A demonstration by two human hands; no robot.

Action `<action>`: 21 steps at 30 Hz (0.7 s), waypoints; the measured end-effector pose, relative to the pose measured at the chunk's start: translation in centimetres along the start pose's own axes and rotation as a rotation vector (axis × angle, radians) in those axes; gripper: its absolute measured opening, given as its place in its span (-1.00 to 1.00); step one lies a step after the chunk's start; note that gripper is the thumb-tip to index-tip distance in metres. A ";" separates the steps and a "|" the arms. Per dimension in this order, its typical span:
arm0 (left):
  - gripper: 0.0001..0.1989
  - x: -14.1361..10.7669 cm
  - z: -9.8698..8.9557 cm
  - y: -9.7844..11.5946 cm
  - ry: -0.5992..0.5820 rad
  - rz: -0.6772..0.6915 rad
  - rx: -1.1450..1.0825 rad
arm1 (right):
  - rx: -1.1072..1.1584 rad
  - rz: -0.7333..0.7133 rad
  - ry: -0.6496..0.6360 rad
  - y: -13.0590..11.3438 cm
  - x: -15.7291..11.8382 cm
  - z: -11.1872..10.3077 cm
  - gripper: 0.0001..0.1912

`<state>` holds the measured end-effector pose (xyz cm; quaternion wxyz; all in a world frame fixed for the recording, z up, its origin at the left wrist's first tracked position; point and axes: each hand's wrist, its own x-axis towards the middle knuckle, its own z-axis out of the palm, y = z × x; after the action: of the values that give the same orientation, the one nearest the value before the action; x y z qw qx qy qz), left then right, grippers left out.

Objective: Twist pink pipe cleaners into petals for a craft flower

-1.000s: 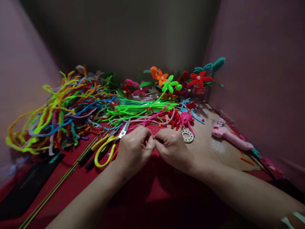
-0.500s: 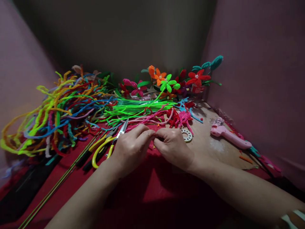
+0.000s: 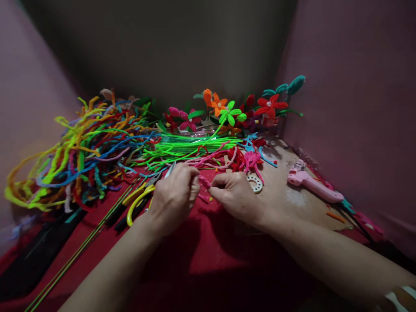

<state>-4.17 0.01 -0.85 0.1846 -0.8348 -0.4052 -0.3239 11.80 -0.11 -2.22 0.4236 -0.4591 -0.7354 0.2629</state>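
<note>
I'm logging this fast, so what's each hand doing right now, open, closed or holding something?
Left hand: closed, holding a pink fuzzy strip.
Right hand: closed, its grip on the same strip.

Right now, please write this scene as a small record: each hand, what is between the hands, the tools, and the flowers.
Left hand: closed on a pink fuzzy piece
Right hand: pinching the same piece
Scissors: yellow-handled, partly hidden behind left hand
White ring: with holes, beside right hand
Pink glue gun: lying on cardboard, at picture's right
Flowers: orange, green, red, pink, at the back
</note>
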 end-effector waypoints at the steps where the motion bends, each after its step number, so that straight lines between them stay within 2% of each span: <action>1: -0.87 0.1 -0.3 -0.1 0.012 -0.063 -0.029 | 0.034 0.020 -0.017 0.1 0.1 0.0 -0.79; 4: -0.81 0.4 -1.5 -0.7 -0.030 -0.203 -0.076 | 0.149 0.104 -0.062 0.5 0.7 -0.1 -0.83; 7: -0.69 -0.1 -3.1 -1.9 -0.178 -0.309 0.032 | 0.195 0.189 -0.102 1.0 1.2 -0.2 -0.85; 9: -0.69 -1.1 -4.1 -3.0 -0.355 -0.379 0.185 | 0.203 0.210 -0.121 1.2 1.5 -0.3 -0.83; 11: -0.66 -2.3 -4.7 -4.0 -0.634 -0.426 0.328 | 0.212 0.210 -0.146 1.2 1.6 -0.3 -0.82; 13: -0.67 -3.4 -4.8 -4.6 -0.815 -0.446 0.362 | 0.220 0.208 -0.165 1.2 1.6 -0.3 -0.82; 15: -0.72 -4.1 -4.5 -4.7 -0.870 -0.438 0.351 | 0.241 0.210 -0.169 1.2 1.6 -0.3 -0.85; 18: -0.76 -4.3 -4.0 -4.4 -0.871 -0.422 0.354 | 0.328 0.241 -0.164 1.3 1.6 -0.3 -0.90; 21: -0.78 -4.1 -4.0 -4.2 -0.861 -0.465 0.358 | 0.412 0.275 -0.151 1.6 1.9 -0.4 -0.91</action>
<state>-10.95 -2.05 -0.57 0.0643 -0.7356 -0.6682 0.0909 12.44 2.30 -2.58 0.4121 -0.4381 -0.6265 0.4957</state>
